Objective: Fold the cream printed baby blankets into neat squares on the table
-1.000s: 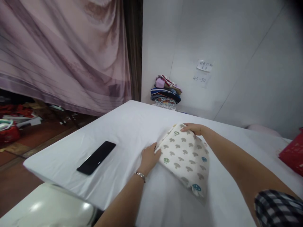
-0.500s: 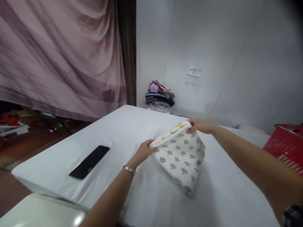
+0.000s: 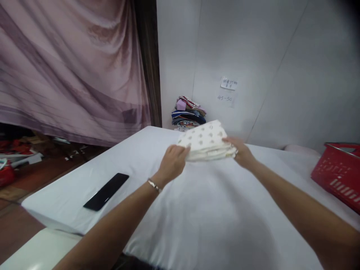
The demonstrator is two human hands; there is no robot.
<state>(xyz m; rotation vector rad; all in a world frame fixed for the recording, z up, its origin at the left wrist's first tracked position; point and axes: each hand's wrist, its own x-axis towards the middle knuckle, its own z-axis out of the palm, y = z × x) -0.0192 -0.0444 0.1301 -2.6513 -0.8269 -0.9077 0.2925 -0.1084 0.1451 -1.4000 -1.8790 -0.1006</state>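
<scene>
A folded white cloth with a small mushroom print (image 3: pixel 206 141) is held up above the white-covered table (image 3: pixel 202 210), toward its far side. My left hand (image 3: pixel 173 162) grips the cloth's near left corner, fingers closed on it. My right hand (image 3: pixel 241 153) holds the cloth's right edge, with fingers curled under the folds. A thin bracelet sits on my left wrist. Both arms reach far forward over the table.
A black phone (image 3: pixel 106 191) lies on the table's left part. A stack of folded clothes (image 3: pixel 188 113) rests at the far edge against the white wall. A red basket (image 3: pixel 339 174) stands at the right. A pink curtain (image 3: pixel 73 67) hangs at left.
Both hands have lifted the folded cloth off the table and carried it forward, away from me, toward the stack of clothes. It now lies flat between my hands in the air.
</scene>
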